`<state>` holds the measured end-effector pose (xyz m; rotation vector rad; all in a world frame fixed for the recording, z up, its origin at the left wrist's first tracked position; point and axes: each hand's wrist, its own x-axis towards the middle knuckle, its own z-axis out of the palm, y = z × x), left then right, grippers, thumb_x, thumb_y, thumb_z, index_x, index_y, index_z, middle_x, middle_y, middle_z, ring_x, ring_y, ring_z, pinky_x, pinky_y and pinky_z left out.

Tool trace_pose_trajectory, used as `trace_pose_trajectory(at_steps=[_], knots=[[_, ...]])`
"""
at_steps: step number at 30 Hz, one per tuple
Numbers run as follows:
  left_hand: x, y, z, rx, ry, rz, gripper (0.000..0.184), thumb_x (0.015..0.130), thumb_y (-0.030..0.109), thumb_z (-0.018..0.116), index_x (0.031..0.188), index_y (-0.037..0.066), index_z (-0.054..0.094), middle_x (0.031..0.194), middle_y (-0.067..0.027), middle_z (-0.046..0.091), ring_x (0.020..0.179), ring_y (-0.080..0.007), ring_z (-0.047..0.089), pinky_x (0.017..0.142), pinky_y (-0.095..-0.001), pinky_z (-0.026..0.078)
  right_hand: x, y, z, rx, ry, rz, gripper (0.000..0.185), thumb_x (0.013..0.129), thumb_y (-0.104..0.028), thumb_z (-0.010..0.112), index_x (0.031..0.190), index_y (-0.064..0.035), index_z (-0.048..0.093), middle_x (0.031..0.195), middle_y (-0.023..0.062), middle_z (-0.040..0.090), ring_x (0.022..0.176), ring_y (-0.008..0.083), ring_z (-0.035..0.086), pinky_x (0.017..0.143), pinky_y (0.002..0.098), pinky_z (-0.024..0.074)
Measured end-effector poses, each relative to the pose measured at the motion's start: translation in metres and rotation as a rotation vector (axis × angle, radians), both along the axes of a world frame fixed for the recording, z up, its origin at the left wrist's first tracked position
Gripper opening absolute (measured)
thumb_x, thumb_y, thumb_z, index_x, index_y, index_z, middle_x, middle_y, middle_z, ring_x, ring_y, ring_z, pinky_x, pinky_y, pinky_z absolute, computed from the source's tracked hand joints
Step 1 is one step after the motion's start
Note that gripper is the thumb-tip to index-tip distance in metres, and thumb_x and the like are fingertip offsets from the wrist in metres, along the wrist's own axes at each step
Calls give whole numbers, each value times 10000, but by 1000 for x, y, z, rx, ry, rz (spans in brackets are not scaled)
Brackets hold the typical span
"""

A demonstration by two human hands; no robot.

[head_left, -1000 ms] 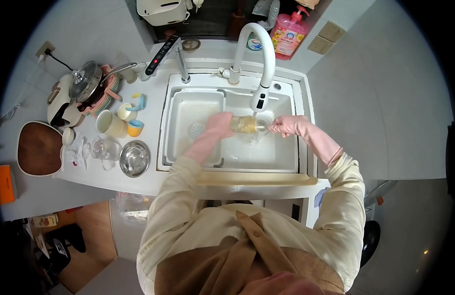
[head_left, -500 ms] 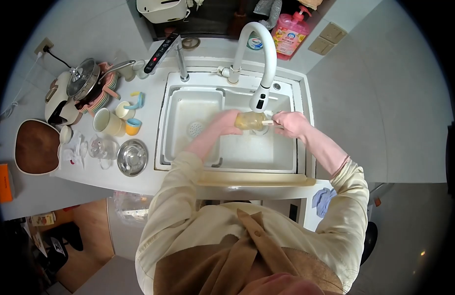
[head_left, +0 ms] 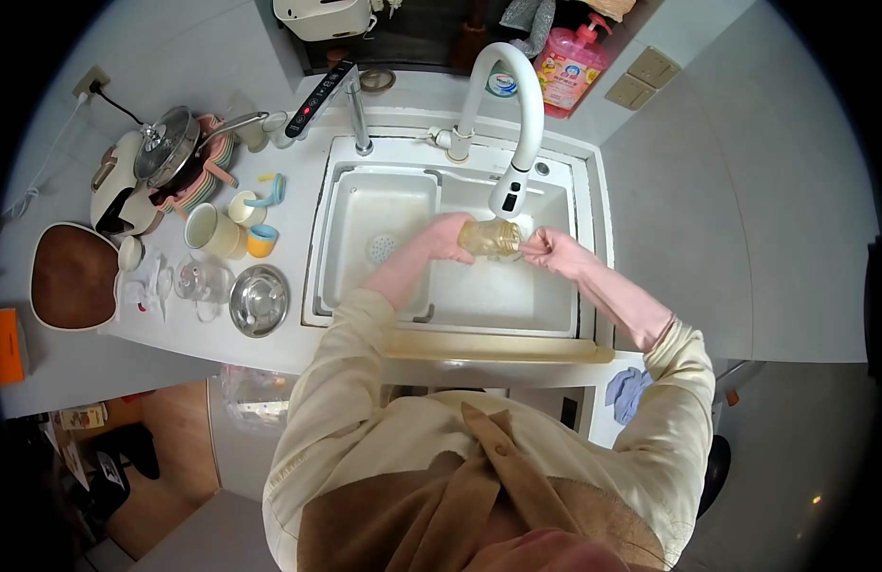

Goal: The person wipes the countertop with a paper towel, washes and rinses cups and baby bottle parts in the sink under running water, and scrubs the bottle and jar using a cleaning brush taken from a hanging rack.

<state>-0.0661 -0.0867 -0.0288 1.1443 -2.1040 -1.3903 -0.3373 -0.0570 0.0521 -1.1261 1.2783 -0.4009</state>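
Both my hands wear pink rubber gloves. My left hand (head_left: 448, 236) is wrapped round the base of a yellowish see-through glass jar (head_left: 490, 237), which lies on its side over the right basin of the white sink (head_left: 498, 310). Its threaded mouth faces right. Close to that mouth, the fingers of my right hand (head_left: 553, 250) are pinched together on a thin pale-handled tool, now mostly hidden by the glove; its far end cannot be made out. Above the jar hangs the white faucet (head_left: 524, 114), its spray head pointing down; no running water is visible.
Left of the sink are a steel bowl (head_left: 259, 300), a clear pitcher (head_left: 201, 281), a cream cup (head_left: 212, 232) and a lidded pan (head_left: 168, 148). A pink soap bottle (head_left: 567, 71) stands behind. A blue cloth (head_left: 629, 393) lies front right.
The jar's mouth now shows plainly. My right hand has shifted slightly left and down, and the pale handle between it and the jar is mostly out of sight. The view has shifted a little.
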Motion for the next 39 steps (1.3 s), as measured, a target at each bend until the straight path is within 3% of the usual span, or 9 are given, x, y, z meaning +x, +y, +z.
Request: trace_pose_trajectory(at_steps=[3, 7, 12, 15, 20, 23, 25, 33, 39], knots=[[-1, -9, -41, 114, 198, -12, 671, 567, 55, 861, 1152, 50, 532, 1017, -49, 612, 925, -142, 588, 796, -304, 505, 7, 10, -11, -193, -132, -167, 137, 930, -130, 480, 872, -5, 483, 802, 108, 545, 708, 242, 614, 572, 370, 463], [2, 14, 30, 226, 89, -4, 639, 601, 68, 832, 1162, 44, 527, 1004, -44, 616, 905, -135, 588, 784, -302, 501, 30, 22, 71, -1146, 978, 510, 267, 934, -238, 494, 794, -23, 566, 710, 151, 578, 650, 296, 610, 564, 357, 473], [4, 3, 9, 133, 167, -76, 644, 604, 94, 835, 1168, 42, 528, 1020, -40, 619, 899, -132, 588, 769, -305, 500, 44, 16, 81, -766, 1105, 583, 221, 916, -263, 512, 859, -94, 643, 780, 131, 656, 629, 269, 624, 591, 358, 501], [14, 5, 8, 194, 131, -42, 644, 599, 102, 843, 1160, 44, 533, 1003, -37, 619, 891, -136, 587, 765, -310, 497, 49, 15, 91, 212, 411, -67, 173, 922, -218, 487, 881, -113, 618, 790, 83, 647, 657, 267, 626, 637, 355, 503], [15, 10, 21, 245, -56, -130, 626, 604, 61, 838, 1150, 44, 532, 988, -31, 609, 901, -140, 578, 768, -308, 491, 50, 14, 101, -883, 991, 835, 106, 890, -149, 501, 833, -120, 585, 750, 35, 559, 594, 201, 604, 558, 339, 488], [11, 13, 26, 229, -57, -129, 609, 603, 22, 828, 1132, 50, 527, 960, -27, 603, 896, -150, 577, 758, -313, 493, 30, 3, 64, -822, 723, 568, 136, 886, -218, 569, 826, -108, 623, 617, 2, 487, 451, 132, 499, 424, 285, 405], [10, 9, 14, 248, 44, -137, 605, 603, -3, 818, 1126, 55, 519, 940, -25, 600, 875, -152, 580, 737, -313, 496, 60, 10, 81, 281, 457, -117, 193, 884, -279, 614, 849, -92, 645, 550, -22, 449, 408, 108, 446, 389, 272, 357], [11, 7, 7, 210, 146, -154, 627, 605, -50, 792, 1150, 49, 498, 899, -21, 592, 720, -107, 583, 588, -268, 492, 51, 33, 72, 442, 189, 71, 242, 761, -215, 758, 883, -47, 634, 610, -26, 502, 397, 32, 331, 393, 209, 229], [10, 9, 25, 220, 75, -140, 584, 608, 61, 811, 1116, 56, 523, 893, -23, 593, 711, -108, 575, 583, -271, 480, 41, 31, 55, -882, 663, 387, 110, 757, -99, 694, 860, -88, 658, 709, 64, 633, 549, 194, 579, 497, 281, 451]])
